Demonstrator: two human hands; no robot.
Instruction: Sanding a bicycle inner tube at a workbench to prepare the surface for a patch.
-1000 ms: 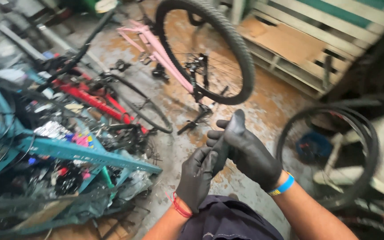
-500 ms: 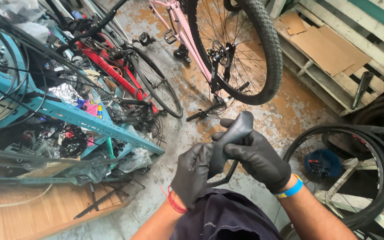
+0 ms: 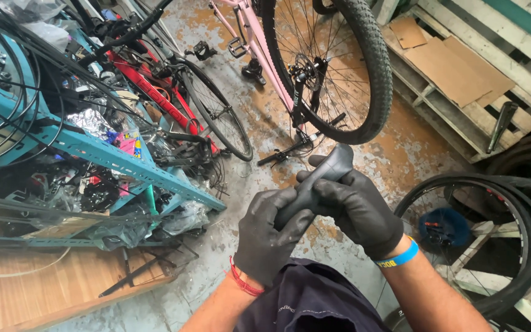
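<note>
Nearest the camera, both hands wear dark grey gloves and meet over the person's lap. The left hand (image 3: pixel 270 237) is closed around the lower end of a black folded strip of rubber (image 3: pixel 321 181), and the right hand (image 3: pixel 357 209) is wrapped around its middle, fingers curled over it. The rubber piece looks matt, smooth and flattened, with a rounded top end that sticks up past the right hand's fingers; its lower part is hidden inside the left palm, so its full length cannot be made out. A red cord sits on the left wrist and a blue wristband (image 3: pixel 399 258) on the right.

To the left stands a teal metal shelf rack (image 3: pixel 112 161), its levels crammed with black cables, foil wrappers, clear plastic bags and small dark parts too tangled to tell apart. Low on the right, a loose bicycle wheel (image 3: pixel 523 209) leans with other tyres, cut off by the frame edge.

Farther off, on the stained concrete floor, a red bicycle (image 3: pixel 155 74) rests against the rack, and a pink bicycle (image 3: pixel 259 43) stands with its knobbly tyre (image 3: pixel 379 80) just beyond the hands. A wooden pallet (image 3: pixel 462 104) with flat cardboard on it lies at the far right.
</note>
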